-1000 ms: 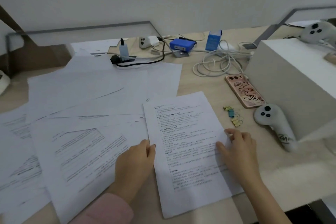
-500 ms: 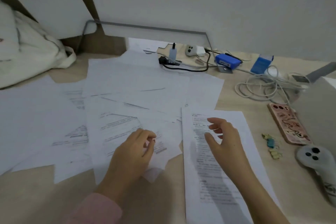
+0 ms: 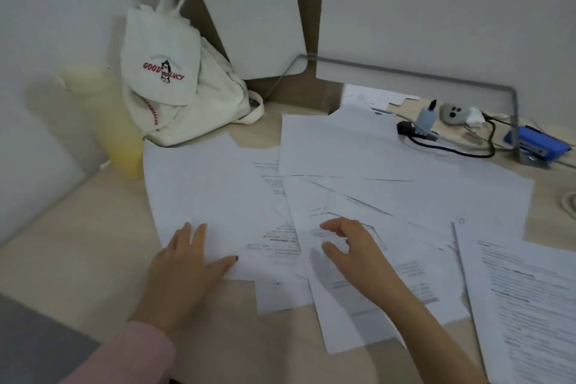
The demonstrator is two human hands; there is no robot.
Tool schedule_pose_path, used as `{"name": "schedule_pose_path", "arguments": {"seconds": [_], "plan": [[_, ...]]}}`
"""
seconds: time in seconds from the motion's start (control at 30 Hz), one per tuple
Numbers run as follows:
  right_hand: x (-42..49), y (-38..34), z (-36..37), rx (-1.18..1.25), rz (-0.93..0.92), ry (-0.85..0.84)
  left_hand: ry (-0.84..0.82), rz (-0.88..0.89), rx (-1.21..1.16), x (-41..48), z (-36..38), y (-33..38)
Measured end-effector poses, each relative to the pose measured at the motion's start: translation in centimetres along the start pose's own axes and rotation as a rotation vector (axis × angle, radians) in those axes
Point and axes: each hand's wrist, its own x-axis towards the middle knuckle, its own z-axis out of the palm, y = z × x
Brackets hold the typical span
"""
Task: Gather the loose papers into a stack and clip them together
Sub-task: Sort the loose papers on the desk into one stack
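While most sheets lie fanned across desk (image 3: 78, 262), task looks early, approx nothing stacked yet. Loose papers (image 3: 358, 165) spread mid-desk, overlapping at odd angles, some face up w/ print, some blank. One printed sheet (image 3: 523, 296) sits apart at right edge, maybe start of a stack, can't confirm. Left hand (image 3: 184, 271) flat, fingers spread, pressing on near-left corner of blank sheet (image 3: 199, 196), gripping nothing. Right hand (image 3: 352, 249) hovering over middle sheets, fingers apart and curled, nothing pinched; contact w/ paper can't tell. No clip in view. Left to do, judging from layout: pull sheets together, square edges, find clip, clip. Clutter behind pile: white bag (image 3: 174, 87), yellow bottle (image 3: 109, 121), black cable (image 3: 452, 148), blue device (image 3: 539, 146); far sheets lie right by cable, snag risk when sliding.
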Motion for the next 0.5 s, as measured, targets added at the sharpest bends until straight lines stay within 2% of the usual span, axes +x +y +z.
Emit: {"name": "schedule_pose_path", "arguments": {"seconds": [0.07, 0.2, 0.3, 0.4, 0.43, 0.5], "plan": [[0.9, -1.1, 1.5, -0.011, 0.003, -0.042, 0.001, 0.019, 0.046, 0.2, 0.1, -0.9], [2.0, -2.3, 3.9, -0.067, 0.027, -0.109, -0.038, 0.191, 0.219, 1.2, 0.7, -2.1], [2.5, -2.1, 4.9, -0.157, 0.023, -0.089, -0.03, 0.228, 0.256, 1.7, 0.9, -2.6], [2.6, -2.1, 4.7, -0.079, 0.082, -0.083, 0.061, 0.249, 0.191, 1.5, -0.4, -3.1], [2.6, -2.0, 4.6, -0.032, 0.11, -0.085, 0.047, 0.218, 0.097, 1.2, -1.2, -3.2], [2.5, -1.9, 4.3, 0.047, 0.145, -0.083, 0.119, 0.079, -0.162, 1.0, -2.2, -3.5]]}}
